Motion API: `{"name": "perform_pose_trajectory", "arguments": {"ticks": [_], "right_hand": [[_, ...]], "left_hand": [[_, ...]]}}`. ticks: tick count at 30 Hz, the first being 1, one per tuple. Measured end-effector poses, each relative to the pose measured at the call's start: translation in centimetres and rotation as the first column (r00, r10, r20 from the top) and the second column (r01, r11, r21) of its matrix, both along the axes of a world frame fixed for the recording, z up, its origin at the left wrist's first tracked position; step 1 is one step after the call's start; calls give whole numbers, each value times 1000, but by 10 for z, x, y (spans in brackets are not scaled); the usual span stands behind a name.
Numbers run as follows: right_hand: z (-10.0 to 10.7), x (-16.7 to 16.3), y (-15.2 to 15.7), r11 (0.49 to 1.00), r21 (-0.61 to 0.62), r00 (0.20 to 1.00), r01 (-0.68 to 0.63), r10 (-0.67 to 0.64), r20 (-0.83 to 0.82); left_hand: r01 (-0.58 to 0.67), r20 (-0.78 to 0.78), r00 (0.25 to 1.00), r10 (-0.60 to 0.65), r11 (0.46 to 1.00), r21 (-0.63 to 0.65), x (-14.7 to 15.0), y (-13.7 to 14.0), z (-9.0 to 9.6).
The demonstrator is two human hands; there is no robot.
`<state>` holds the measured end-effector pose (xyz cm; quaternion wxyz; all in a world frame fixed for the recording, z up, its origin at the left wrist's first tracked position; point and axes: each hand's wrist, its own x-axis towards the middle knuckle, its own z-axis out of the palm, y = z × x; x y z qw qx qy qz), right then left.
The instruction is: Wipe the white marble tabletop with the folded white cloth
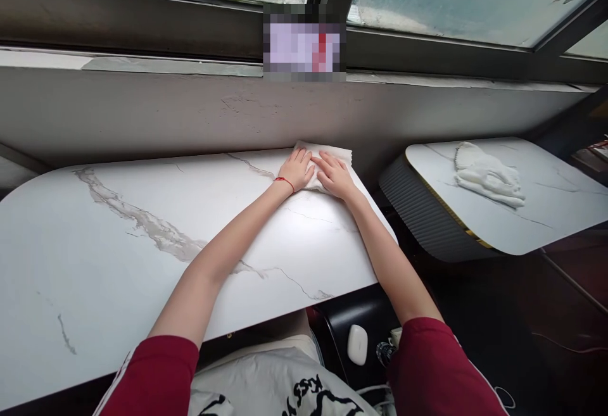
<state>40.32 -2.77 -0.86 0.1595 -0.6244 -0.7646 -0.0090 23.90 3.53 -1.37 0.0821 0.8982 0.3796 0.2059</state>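
Note:
A white cloth [342, 154] lies on the far right corner of a white marble-patterned table [118, 302]. My left hand [297, 171] rests flat on the cloth's left part, fingers stretched forward, with a red string bracelet at its wrist. Beside it, my right hand [334, 175] presses on the cloth with its fingers spread. The fingertips of both hands come close together near the middle of the cloth. Part of the cloth is hidden under the hands.
To the right, a second marble-patterned table [565, 182] bears a crumpled white cloth [489, 175]. A wall [180, 112] and windows run behind both tables. Below the near edge are a white rounded case [357, 345] on a black surface and grey fabric [261, 378] with black lettering.

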Motion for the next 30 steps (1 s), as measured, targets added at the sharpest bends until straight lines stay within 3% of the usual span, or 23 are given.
{"name": "perform_pose_trajectory", "arguments": {"ticks": [9, 18, 22, 26, 30], "right_hand": [[8, -6, -19, 993, -116, 1000, 16, -13, 24], [3, -12, -83, 992, -25, 982, 124, -119, 144], [1, -6, -120, 991, 25, 974, 131, -133, 185], [-5, -7, -170, 992, 100, 977, 81, -99, 188], [-10, -18, -221, 983, 180, 981, 43, -76, 180]], "left_hand": [[10, -66, 998, -12, 1000, -25, -8, -19, 7], [93, -64, 994, -90, 995, 42, 2, -59, -1], [121, -114, 987, -116, 992, 39, 7, -96, 5], [132, -163, 980, -116, 987, 91, 2, -152, 10], [90, -262, 964, -46, 983, 158, -3, -205, 13]]}}
